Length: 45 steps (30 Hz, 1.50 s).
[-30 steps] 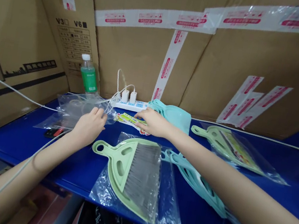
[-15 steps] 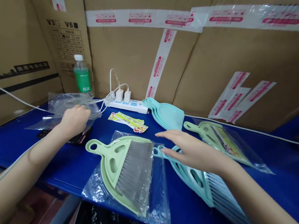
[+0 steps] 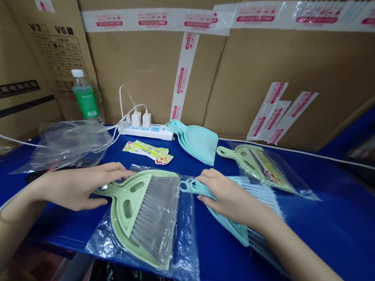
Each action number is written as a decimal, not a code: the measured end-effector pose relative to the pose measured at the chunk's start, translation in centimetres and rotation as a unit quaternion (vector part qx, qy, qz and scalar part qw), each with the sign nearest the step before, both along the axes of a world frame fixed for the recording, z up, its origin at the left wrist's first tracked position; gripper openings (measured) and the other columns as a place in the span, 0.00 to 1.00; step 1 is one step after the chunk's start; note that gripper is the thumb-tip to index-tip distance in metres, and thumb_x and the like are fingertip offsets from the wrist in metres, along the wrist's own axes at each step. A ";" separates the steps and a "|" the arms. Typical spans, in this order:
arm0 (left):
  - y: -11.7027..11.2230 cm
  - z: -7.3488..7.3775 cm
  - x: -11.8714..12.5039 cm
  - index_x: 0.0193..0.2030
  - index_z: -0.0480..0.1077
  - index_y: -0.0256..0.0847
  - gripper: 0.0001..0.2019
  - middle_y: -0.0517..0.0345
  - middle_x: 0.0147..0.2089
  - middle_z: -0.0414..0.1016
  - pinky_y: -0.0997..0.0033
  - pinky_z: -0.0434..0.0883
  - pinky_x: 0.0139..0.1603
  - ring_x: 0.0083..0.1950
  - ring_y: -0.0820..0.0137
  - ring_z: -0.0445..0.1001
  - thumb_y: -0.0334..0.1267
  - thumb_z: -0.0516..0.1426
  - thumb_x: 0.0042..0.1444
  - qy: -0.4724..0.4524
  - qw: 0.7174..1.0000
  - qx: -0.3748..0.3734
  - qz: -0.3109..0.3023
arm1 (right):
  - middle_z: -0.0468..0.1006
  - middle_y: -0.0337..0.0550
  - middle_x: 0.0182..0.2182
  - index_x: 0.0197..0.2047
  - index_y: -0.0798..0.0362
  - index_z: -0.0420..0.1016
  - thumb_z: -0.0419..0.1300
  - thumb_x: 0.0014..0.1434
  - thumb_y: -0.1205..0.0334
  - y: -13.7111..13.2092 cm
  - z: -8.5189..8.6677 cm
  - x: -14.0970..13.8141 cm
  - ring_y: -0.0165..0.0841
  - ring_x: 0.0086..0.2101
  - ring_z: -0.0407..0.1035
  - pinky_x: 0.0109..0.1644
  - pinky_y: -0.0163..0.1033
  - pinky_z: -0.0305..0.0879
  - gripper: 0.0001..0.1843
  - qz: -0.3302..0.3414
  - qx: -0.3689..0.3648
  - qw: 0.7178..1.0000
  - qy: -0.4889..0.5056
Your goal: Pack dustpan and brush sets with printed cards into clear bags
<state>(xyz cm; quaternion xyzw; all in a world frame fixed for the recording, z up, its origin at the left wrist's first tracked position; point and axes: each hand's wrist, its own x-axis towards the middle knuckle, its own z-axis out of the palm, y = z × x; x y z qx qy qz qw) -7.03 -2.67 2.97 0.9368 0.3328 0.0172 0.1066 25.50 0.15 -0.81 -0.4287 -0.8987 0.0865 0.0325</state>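
My left hand [image 3: 75,184] is at the handle of a light green dustpan [image 3: 115,228], its thumb and fingers apart on either side. A matching green hand brush [image 3: 157,212] with grey bristles lies in that dustpan. Both rest over a clear plastic bag [image 3: 188,253] near the table's front edge; whether they are inside it is hard to tell. On the right, my right hand [image 3: 225,195] is closed round the handles of a pile of light blue hand brushes [image 3: 235,230] with pale bristles. Their ringed handle ends poke out beyond my fingers, and my hand and forearm hide part of the pile.
Stacked light blue dustpans [image 3: 202,140] lie at the back, beside a white power strip [image 3: 149,131]. Label cards [image 3: 148,151] lie before it. A bagged green dustpan set [image 3: 258,164] is behind my right hand. Clear bags [image 3: 68,140] and a green bottle [image 3: 85,97] are left.
My left hand has left the clear bags and moved right to the green dustpan's handle. My right hand has lowered and closed on the blue brushes, whose bristles have shifted. The view has turned slightly right.
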 end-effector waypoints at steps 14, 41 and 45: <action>1.4 -1.3 0.6 0.69 0.45 0.47 0.31 0.53 0.69 0.55 0.63 0.65 0.60 0.64 0.62 0.62 0.33 0.50 0.60 -0.009 0.998 -0.050 0.040 | 0.76 0.54 0.42 0.44 0.57 0.73 0.55 0.56 0.56 2.1 0.3 2.5 0.45 0.44 0.69 0.48 0.48 0.66 0.17 -0.035 -0.024 0.999 0.029; 1.1 -2.7 2.7 0.61 0.62 0.53 0.21 0.54 0.47 0.66 0.67 0.70 0.45 0.46 0.68 0.69 0.30 0.46 0.64 -0.111 0.977 0.182 0.028 | 0.77 0.44 0.38 0.51 0.54 0.64 0.63 0.55 0.58 -0.6 -0.3 -1.2 0.30 0.35 0.73 0.38 0.36 0.71 0.23 -0.063 -0.456 0.725 0.512; 0.5 -3.0 3.2 0.54 0.67 0.48 0.18 0.51 0.46 0.68 0.62 0.69 0.48 0.49 0.64 0.68 0.28 0.49 0.62 -0.140 0.940 0.311 0.025 | 0.78 0.47 0.42 0.55 0.53 0.61 0.66 0.51 0.56 -0.7 -0.6 -1.4 0.32 0.36 0.74 0.38 0.37 0.72 0.31 -0.080 -0.460 0.706 0.532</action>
